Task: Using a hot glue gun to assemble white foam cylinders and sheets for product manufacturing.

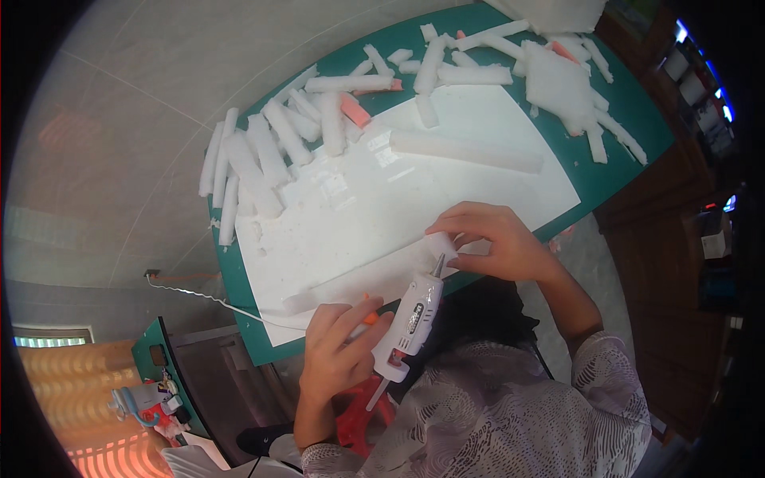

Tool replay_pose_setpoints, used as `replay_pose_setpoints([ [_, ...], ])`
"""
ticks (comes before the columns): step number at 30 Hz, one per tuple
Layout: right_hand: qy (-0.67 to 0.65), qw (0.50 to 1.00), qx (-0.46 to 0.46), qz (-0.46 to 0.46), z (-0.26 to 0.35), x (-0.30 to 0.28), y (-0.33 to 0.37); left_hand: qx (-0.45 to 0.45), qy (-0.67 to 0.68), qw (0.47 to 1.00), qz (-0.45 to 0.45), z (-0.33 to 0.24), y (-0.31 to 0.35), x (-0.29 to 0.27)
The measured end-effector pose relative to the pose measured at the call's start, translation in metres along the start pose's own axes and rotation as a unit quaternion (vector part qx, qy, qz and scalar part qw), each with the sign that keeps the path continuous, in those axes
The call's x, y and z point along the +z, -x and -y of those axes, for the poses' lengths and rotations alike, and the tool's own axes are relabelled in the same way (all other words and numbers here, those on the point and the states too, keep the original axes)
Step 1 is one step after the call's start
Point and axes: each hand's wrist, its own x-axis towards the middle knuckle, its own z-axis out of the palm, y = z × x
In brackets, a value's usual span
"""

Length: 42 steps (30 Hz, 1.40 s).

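Observation:
My left hand (339, 346) is closed around the handle of a white hot glue gun (418, 315), with fingers by its orange trigger. A glue stick (376, 394) pokes out of the gun's rear. The metal nozzle (438, 265) points at the end of a white foam piece (441, 244), close to it; whether they touch I cannot tell. My right hand (502, 239) pinches that foam end between thumb and fingers. A long white foam strip (358, 275) runs left from there along the near side of the white sheet (319, 215); whether it is one with the held end is unclear.
Another foam strip (466, 153) lies farther back on the sheet. Several loose strips (271, 147), some pink, and a thick foam slab (558, 84) crowd the far edge of the green table (621, 131). A white cord (215, 300) runs from a wall socket toward my left hand.

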Motion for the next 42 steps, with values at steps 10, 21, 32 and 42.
replay_pose_setpoints([
  [10, -0.001, 1.000, -0.002, -0.007, -0.0045, 0.0012, -0.0008, -0.010, 0.007, 1.000, 0.011, 0.0002, -0.0002, 0.0021],
  [21, 0.001, 1.000, -0.007, -0.002, -0.0075, 0.0012, -0.0023, -0.020, 0.058, 0.998, 0.004, 0.0052, 0.0025, 0.0042],
  [32, 0.028, 1.000, -0.009, 0.004, -0.0059, 0.0039, -0.0012, -0.034, 0.068, 0.996, -0.043, 0.0033, -0.0002, 0.0095],
  [42, 0.015, 1.000, -0.016, 0.002, -0.0053, 0.0034, 0.0000, -0.065, 0.067, 0.995, -0.044, -0.0022, -0.0010, 0.0086],
])
